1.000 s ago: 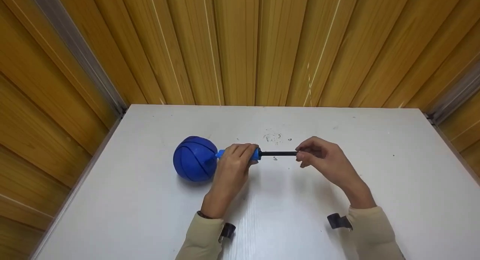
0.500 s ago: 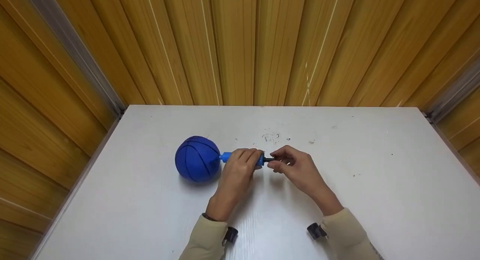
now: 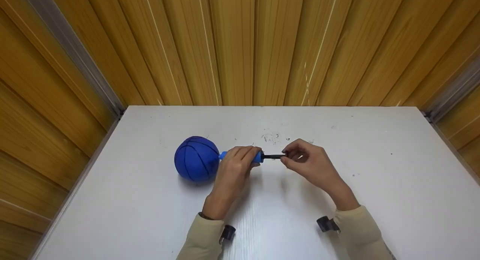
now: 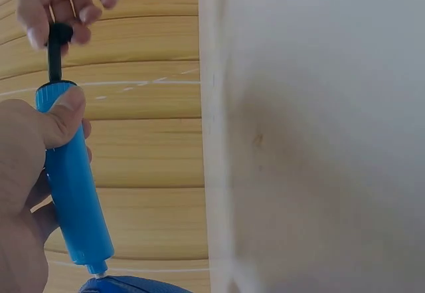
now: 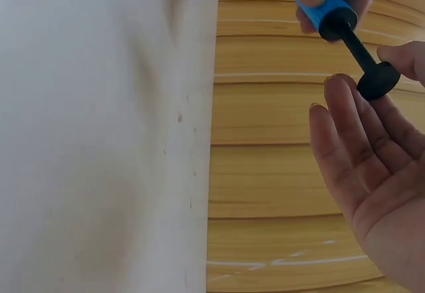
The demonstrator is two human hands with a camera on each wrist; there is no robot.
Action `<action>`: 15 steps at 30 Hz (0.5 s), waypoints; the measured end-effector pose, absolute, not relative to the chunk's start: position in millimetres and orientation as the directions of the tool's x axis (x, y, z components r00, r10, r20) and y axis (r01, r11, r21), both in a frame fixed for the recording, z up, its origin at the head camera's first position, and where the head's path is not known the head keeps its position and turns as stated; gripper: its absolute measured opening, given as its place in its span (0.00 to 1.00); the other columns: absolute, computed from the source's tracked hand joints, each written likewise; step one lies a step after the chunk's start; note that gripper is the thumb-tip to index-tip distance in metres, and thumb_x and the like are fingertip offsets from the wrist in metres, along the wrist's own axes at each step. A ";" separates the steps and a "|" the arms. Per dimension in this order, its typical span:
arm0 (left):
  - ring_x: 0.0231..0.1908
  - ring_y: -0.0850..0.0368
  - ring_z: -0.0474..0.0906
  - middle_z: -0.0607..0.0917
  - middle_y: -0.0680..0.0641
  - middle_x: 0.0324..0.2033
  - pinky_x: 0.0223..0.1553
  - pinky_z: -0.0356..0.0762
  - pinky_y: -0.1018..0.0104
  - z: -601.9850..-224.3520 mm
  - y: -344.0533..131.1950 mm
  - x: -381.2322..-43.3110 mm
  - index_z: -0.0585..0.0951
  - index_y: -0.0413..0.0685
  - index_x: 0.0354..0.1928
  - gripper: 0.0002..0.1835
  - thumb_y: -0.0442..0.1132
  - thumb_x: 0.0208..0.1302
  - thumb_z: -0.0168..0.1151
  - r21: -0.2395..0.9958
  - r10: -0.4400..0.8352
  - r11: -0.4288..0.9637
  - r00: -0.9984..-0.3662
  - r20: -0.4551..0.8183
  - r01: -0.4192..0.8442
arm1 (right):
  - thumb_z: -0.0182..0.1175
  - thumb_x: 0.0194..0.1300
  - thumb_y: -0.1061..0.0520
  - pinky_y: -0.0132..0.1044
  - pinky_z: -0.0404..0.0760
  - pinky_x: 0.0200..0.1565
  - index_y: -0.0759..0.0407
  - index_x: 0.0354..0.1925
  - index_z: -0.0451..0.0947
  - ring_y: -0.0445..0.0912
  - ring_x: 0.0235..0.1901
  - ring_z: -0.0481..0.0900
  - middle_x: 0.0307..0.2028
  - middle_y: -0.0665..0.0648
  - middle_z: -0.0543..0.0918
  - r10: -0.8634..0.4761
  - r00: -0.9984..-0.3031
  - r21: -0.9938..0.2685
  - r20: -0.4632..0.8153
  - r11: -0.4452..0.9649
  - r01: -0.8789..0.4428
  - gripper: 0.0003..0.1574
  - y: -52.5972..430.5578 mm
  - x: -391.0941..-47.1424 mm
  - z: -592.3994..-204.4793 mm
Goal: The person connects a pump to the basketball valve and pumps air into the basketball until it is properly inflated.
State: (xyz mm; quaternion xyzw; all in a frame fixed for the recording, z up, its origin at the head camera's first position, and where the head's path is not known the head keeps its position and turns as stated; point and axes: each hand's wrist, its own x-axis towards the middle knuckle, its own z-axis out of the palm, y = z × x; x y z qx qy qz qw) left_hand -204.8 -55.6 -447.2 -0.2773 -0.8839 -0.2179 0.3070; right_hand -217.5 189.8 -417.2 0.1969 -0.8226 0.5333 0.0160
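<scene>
A blue ball with black lines [image 3: 197, 158] sits on the white table, its right side joined to the nozzle of a small blue hand pump [image 4: 78, 196]. My left hand [image 3: 234, 168] grips the pump's barrel, thumb lying along it in the left wrist view. Out of the barrel's right end comes a black rod [image 3: 273, 156], partly drawn out. My right hand [image 3: 313, 164] pinches the rod's round black end knob [image 5: 378, 80] between thumb and fingers. In the right wrist view its other fingers spread loosely below the knob.
The white table [image 3: 123, 215] has dark scuff marks near its middle. Behind it stands a wood-patterned panel wall [image 3: 240, 46], with more panels at both sides. A black wrist camera [image 3: 327, 224] juts from the right sleeve.
The right hand first moved left, pushing the rod nearly all into the barrel, then came back right, drawing part of it out. The left hand and ball shifted only slightly.
</scene>
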 end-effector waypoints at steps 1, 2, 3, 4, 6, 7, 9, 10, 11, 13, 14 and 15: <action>0.54 0.51 0.84 0.89 0.47 0.51 0.61 0.80 0.59 -446.4 -56.6 -205.1 0.87 0.44 0.56 0.20 0.36 0.62 0.78 0.222 0.346 0.755 -0.662 0.664 0.617 | 0.74 0.68 0.62 0.32 0.84 0.40 0.60 0.45 0.85 0.46 0.37 0.86 0.36 0.52 0.88 -0.302 -0.922 -0.869 0.243 0.354 -0.345 0.09 194.7 -217.7 -414.6; 0.54 0.51 0.84 0.89 0.47 0.51 0.61 0.80 0.59 -445.9 -57.5 -205.5 0.87 0.44 0.57 0.20 0.36 0.62 0.78 0.226 0.337 0.758 -0.665 0.666 0.612 | 0.73 0.68 0.64 0.32 0.84 0.40 0.61 0.44 0.84 0.46 0.36 0.86 0.36 0.52 0.88 -0.297 -0.922 -0.867 0.248 0.357 -0.348 0.08 200.0 -218.0 -412.2; 0.54 0.50 0.84 0.89 0.46 0.51 0.61 0.80 0.58 -445.4 -58.3 -205.9 0.87 0.43 0.57 0.20 0.35 0.62 0.78 0.228 0.329 0.763 -0.667 0.668 0.605 | 0.72 0.68 0.65 0.31 0.84 0.40 0.62 0.44 0.84 0.46 0.36 0.86 0.35 0.53 0.88 -0.292 -0.923 -0.865 0.250 0.360 -0.349 0.08 205.5 -218.0 -409.7; 0.54 0.50 0.84 0.89 0.46 0.51 0.61 0.80 0.58 -444.6 -59.0 -206.0 0.87 0.43 0.57 0.20 0.35 0.62 0.77 0.228 0.323 0.767 -0.668 0.670 0.600 | 0.71 0.68 0.66 0.31 0.84 0.40 0.62 0.43 0.84 0.46 0.35 0.86 0.35 0.53 0.88 -0.285 -0.926 -0.865 0.247 0.366 -0.343 0.07 211.1 -218.1 -407.4; 0.54 0.50 0.84 0.89 0.46 0.51 0.61 0.80 0.58 -443.7 -59.8 -206.2 0.87 0.43 0.57 0.20 0.34 0.63 0.77 0.226 0.318 0.772 -0.670 0.671 0.594 | 0.71 0.68 0.65 0.32 0.84 0.40 0.62 0.43 0.84 0.48 0.34 0.87 0.34 0.55 0.88 -0.282 -0.933 -0.875 0.223 0.365 -0.319 0.07 221.6 -218.1 -403.5; 0.54 0.49 0.84 0.89 0.45 0.51 0.61 0.80 0.57 -443.4 -59.9 -206.1 0.87 0.42 0.57 0.20 0.34 0.64 0.77 0.225 0.319 0.775 -0.672 0.669 0.591 | 0.71 0.69 0.64 0.34 0.85 0.40 0.62 0.44 0.84 0.49 0.34 0.87 0.35 0.56 0.88 -0.286 -0.936 -0.880 0.204 0.366 -0.304 0.07 226.2 -218.1 -401.6; 0.54 0.49 0.84 0.89 0.45 0.51 0.61 0.80 0.57 -443.5 -59.9 -206.1 0.87 0.42 0.57 0.19 0.34 0.64 0.76 0.220 0.320 0.779 -0.674 0.666 0.587 | 0.72 0.69 0.61 0.36 0.86 0.42 0.61 0.45 0.84 0.50 0.34 0.88 0.36 0.58 0.89 -0.296 -0.942 -0.891 0.157 0.370 -0.264 0.09 233.1 -218.1 -398.5; 0.54 0.49 0.84 0.89 0.45 0.51 0.61 0.80 0.57 -443.7 -59.8 -206.0 0.87 0.42 0.57 0.19 0.34 0.65 0.76 0.220 0.320 0.780 -0.675 0.665 0.586 | 0.73 0.70 0.59 0.38 0.86 0.43 0.62 0.47 0.84 0.51 0.34 0.88 0.37 0.60 0.89 -0.306 -0.943 -0.896 0.133 0.370 -0.246 0.10 235.2 -218.2 -397.4; 0.54 0.49 0.84 0.89 0.45 0.51 0.61 0.80 0.57 -443.8 -59.5 -206.0 0.87 0.41 0.57 0.19 0.34 0.65 0.76 0.219 0.321 0.780 -0.676 0.663 0.586 | 0.73 0.70 0.58 0.38 0.86 0.45 0.62 0.48 0.84 0.51 0.35 0.89 0.37 0.61 0.89 -0.317 -0.942 -0.900 0.112 0.370 -0.231 0.12 236.2 -218.3 -396.6; 0.54 0.49 0.84 0.89 0.45 0.51 0.61 0.80 0.58 -444.4 -58.8 -205.8 0.87 0.41 0.57 0.19 0.34 0.65 0.76 0.214 0.321 0.785 -0.677 0.663 0.582 | 0.73 0.70 0.57 0.39 0.85 0.48 0.64 0.50 0.84 0.52 0.36 0.89 0.39 0.61 0.89 -0.330 -0.941 -0.904 0.077 0.375 -0.205 0.15 235.1 -219.1 -396.9; 0.54 0.49 0.84 0.89 0.45 0.51 0.61 0.80 0.58 -444.6 -58.3 -205.4 0.87 0.41 0.57 0.19 0.34 0.64 0.76 0.207 0.323 0.788 -0.675 0.663 0.580 | 0.73 0.70 0.57 0.38 0.84 0.49 0.64 0.51 0.84 0.53 0.37 0.90 0.40 0.61 0.89 -0.332 -0.941 -0.906 0.063 0.377 -0.193 0.16 233.1 -219.4 -398.0; 0.54 0.49 0.84 0.89 0.45 0.51 0.61 0.80 0.58 -445.2 -57.7 -205.0 0.86 0.40 0.57 0.19 0.34 0.64 0.76 0.199 0.327 0.791 -0.675 0.661 0.578 | 0.72 0.70 0.57 0.38 0.84 0.50 0.65 0.51 0.84 0.54 0.37 0.90 0.40 0.61 0.90 -0.331 -0.942 -0.909 0.052 0.375 -0.182 0.16 230.2 -220.0 -399.7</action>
